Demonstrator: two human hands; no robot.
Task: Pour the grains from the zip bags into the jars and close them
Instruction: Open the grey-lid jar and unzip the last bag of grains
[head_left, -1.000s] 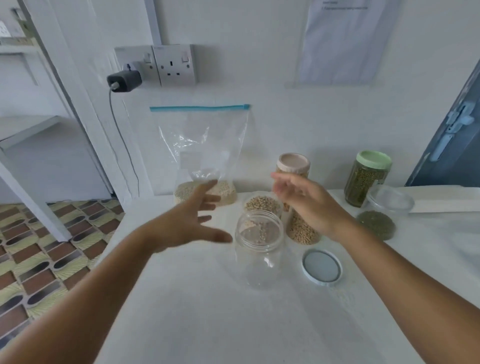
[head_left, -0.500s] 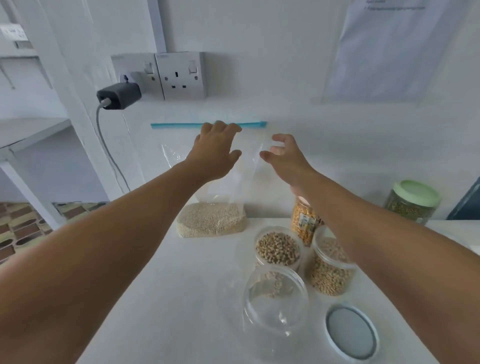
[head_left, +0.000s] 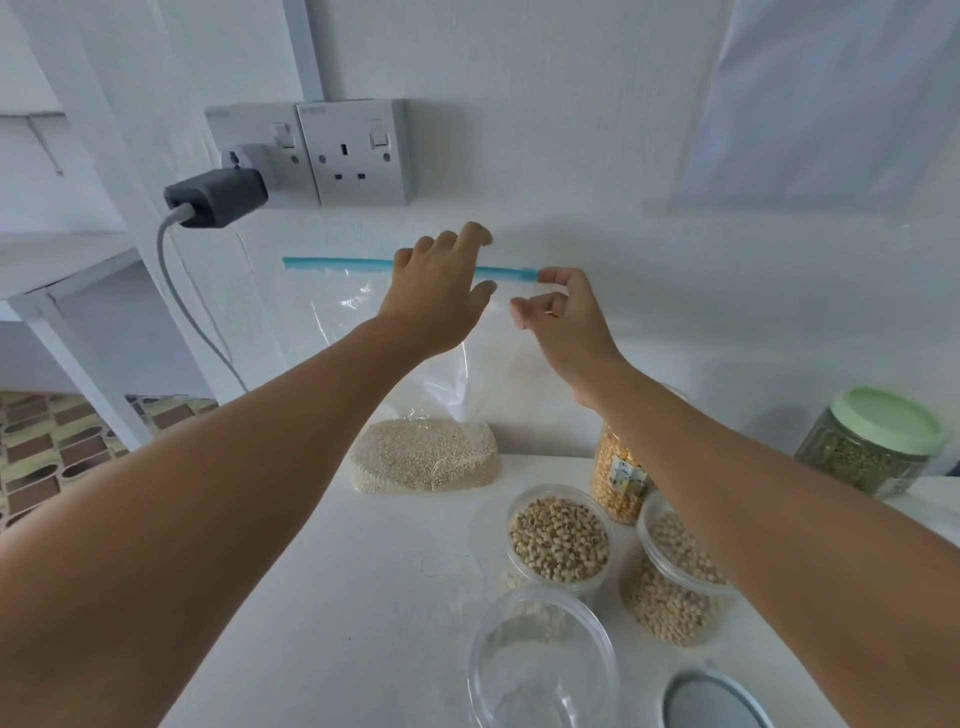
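A clear zip bag (head_left: 358, 338) with a blue zip strip leans upright against the wall, pale grains (head_left: 423, 457) pooled at its bottom. My left hand (head_left: 441, 296) is at the strip's right half, fingers curled over the top edge and thumb in front. My right hand (head_left: 566, 322) is at the strip's right end, index fingertip touching the corner, thumb a little apart below. An empty clear jar (head_left: 540, 660) stands open at the front, its white-rimmed lid (head_left: 711, 701) lying beside it to the right.
Two open jars of pale beans (head_left: 558, 540) (head_left: 675, 587) stand on the white table (head_left: 311, 597). Behind them are a yellow-corn jar (head_left: 618, 483) and a green-lidded jar (head_left: 872, 441). A dark charger (head_left: 215, 197) with its cable hangs from the wall socket (head_left: 358, 156).
Both hands rose from above the empty jar to the top of the bag. My left hand has settled on the strip and my right has reached its right end.
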